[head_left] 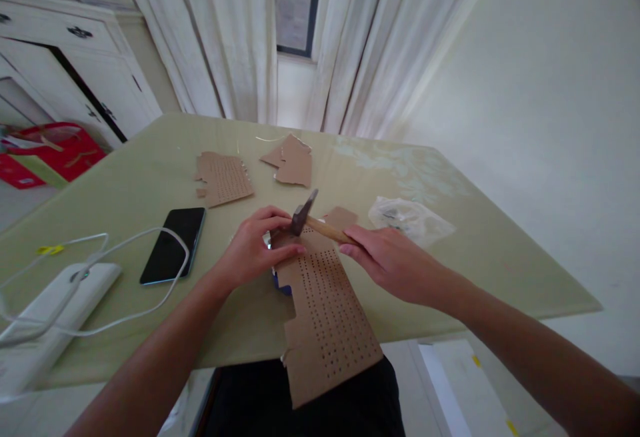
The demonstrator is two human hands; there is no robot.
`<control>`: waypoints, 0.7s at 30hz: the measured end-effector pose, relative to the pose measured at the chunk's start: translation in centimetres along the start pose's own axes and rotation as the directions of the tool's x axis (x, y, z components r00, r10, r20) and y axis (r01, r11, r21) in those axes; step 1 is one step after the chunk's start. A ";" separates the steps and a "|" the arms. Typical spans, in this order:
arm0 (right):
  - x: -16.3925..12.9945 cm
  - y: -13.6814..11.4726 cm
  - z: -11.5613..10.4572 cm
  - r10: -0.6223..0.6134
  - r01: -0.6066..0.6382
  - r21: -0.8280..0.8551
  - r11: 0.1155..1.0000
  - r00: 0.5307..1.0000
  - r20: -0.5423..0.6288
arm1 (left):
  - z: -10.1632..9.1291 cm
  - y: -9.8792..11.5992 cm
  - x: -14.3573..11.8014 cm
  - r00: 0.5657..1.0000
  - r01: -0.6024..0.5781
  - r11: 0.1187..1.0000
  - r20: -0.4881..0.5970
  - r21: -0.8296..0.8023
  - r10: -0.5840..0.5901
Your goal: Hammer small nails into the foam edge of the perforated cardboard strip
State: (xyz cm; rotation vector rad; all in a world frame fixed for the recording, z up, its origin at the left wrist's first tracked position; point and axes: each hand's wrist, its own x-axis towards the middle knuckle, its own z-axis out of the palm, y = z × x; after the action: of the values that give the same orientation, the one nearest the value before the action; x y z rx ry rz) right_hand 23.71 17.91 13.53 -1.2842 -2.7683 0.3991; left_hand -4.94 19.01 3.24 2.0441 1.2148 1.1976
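Observation:
My right hand [387,260] grips a small hammer [327,229] by its wooden handle. The dark metal head is over the far end of a brown cardboard sheet [335,317] punched with rows of small holes. Beside that head, my left hand [257,244] rests on the sheet's far left edge, thumb on top and fingers bent around. Whether a small piece sits between these fingers is hidden. The sheet has a notched left edge, and its near end hangs past the table edge over my lap. A blue object [283,285] partly shows underneath it.
Another punched cardboard piece [225,178] and torn cardboard scraps [296,162] lie farther back on the table [345,164]. At left are a phone [173,247], a white cable [145,322] and a white power strip [75,297]. A clear plastic bag [410,218] lies at right.

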 end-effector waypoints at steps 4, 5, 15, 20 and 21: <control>-0.1 0.1 -0.1 0.012 -0.005 0.077 0.997 0.996 -0.092 | 0.0 0.1 0.1 1.000 0.015 1.000 0.007 0.026 -0.015; 0.0 0.1 0.0 0.014 -0.008 0.075 0.997 0.997 -0.079 | 0.0 0.0 0.1 1.000 0.018 0.999 0.010 0.027 -0.018; 0.3 1.3 0.7 0.093 0.016 0.440 0.898 0.970 -0.225 | 0.0 -0.3 0.0 0.999 0.032 0.999 -0.015 -0.030 -0.032; 2.6 2.6 3.7 0.302 0.096 0.928 0.360 0.929 -0.213 | -1.7 -1.6 0.5 0.970 0.180 0.984 -0.161 -0.013 -0.180; 3.3 3.0 4.4 0.326 0.114 0.958 0.263 0.924 -0.199 | -2.2 -2.2 0.5 0.952 0.241 0.969 -0.209 0.050 -0.226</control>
State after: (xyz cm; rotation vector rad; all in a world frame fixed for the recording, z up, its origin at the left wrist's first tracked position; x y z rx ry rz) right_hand 23.06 21.31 8.31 -0.9691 -1.4540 1.4181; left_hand -7.66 20.47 2.98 1.8003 1.5715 1.2829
